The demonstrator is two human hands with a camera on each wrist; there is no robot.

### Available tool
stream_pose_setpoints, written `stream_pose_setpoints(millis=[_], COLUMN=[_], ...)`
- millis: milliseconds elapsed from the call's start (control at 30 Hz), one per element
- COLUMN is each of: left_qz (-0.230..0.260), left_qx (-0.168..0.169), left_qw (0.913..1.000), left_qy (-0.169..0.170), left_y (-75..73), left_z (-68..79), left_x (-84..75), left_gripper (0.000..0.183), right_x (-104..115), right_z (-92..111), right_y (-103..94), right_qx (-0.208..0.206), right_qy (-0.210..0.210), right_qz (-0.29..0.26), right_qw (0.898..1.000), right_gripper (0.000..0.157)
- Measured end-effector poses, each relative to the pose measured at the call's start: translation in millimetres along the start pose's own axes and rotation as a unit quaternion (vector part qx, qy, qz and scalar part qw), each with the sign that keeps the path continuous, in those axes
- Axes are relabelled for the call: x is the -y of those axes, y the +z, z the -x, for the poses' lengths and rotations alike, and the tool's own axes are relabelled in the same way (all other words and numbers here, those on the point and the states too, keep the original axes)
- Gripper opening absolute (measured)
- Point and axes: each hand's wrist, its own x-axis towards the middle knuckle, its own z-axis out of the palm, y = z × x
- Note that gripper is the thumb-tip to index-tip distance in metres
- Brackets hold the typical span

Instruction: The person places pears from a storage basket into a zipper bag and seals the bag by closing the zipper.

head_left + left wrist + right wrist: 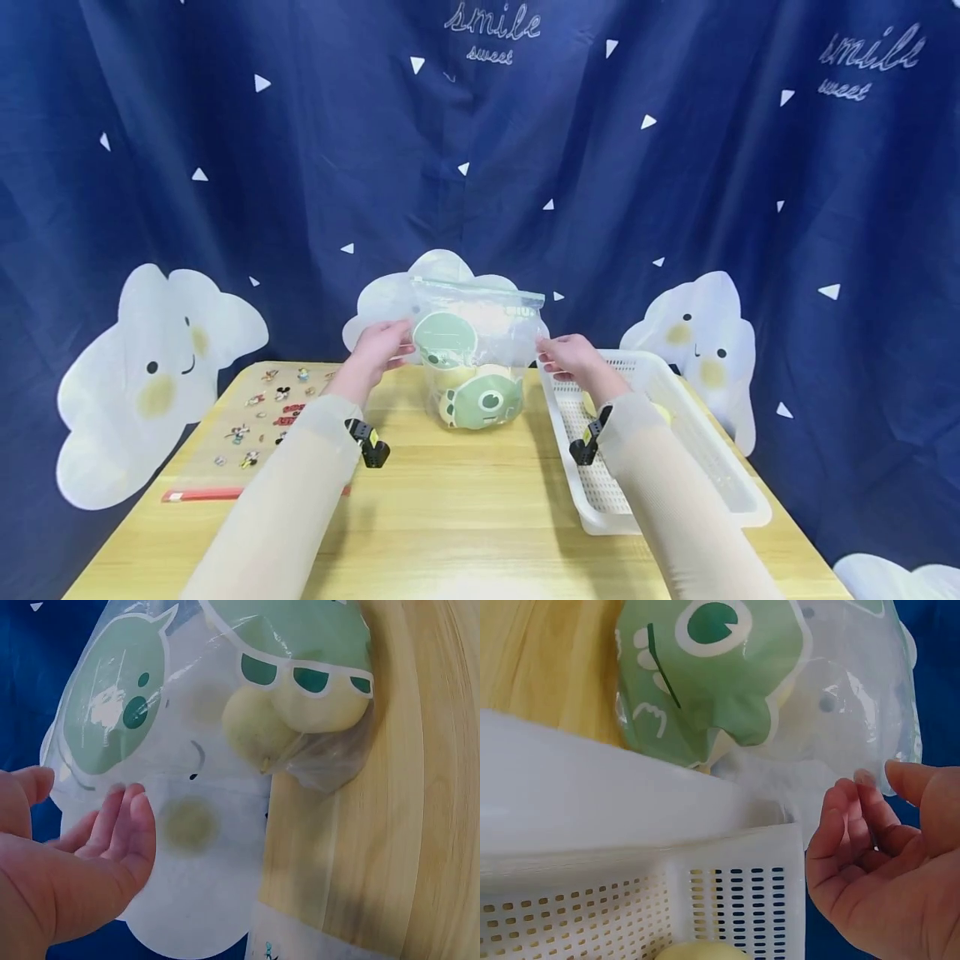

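Note:
A clear zip bag (491,337) with green dinosaur prints stands upright on the table, its green-edged top upward. Round pale-yellow fruit (259,727) shows through its lower part. My left hand (384,343) is at the bag's left side. In the left wrist view, its thumb and relaxed fingers are spread apart, fingertips right at the film. On the opposite side, my right hand (570,358) pinches the bag's edge between thumb and index finger, the other fingers loosely bent, as the right wrist view shows.
To the right stands a white perforated plastic basket (738,492), with yellow round items (701,952) inside, partly behind my right forearm. A flat clear bag (251,400) with cartoon prints and a red slider strip lies on the left. A dark blue curtain (525,150) hangs behind the wooden table (450,500).

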Motion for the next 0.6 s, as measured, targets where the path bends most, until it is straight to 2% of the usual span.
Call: stream_pose_setpoints(millis=[167,267,467,600], left_qz=[-0.049,-0.101,-0.202,-0.261], left_qx=[0.043,0.051,0.064,0.083], left_qw=[0.9975,0.9916,0.9697,0.9502], left_qy=[0.029,0.063,0.122,0.149], left_y=[-14.8,-29.5,-68.5,-97.6], left_z=[6.4,19.2,55.3,76.2], left_x=[0.2,1.0,6.9,21.4], left_gripper=[0.064,0.063,0.052,0.045], right_x=[-2.1,-1.5,4.2,2.9], right_z=[9.4,21.7,64.1,100.0], right_y=[-2.2,-5.1,-9.8,-4.9], right_qx=[0.006,0.003,0.015,0.028], right_qy=[-0.004,-0.022,-0.082,-0.121], right_qz=[0.016,0.031,0.019,0.010], right_qw=[1.000,0.999,0.996,0.992], right_gripper=[0.058,0.056,0.049,0.042])
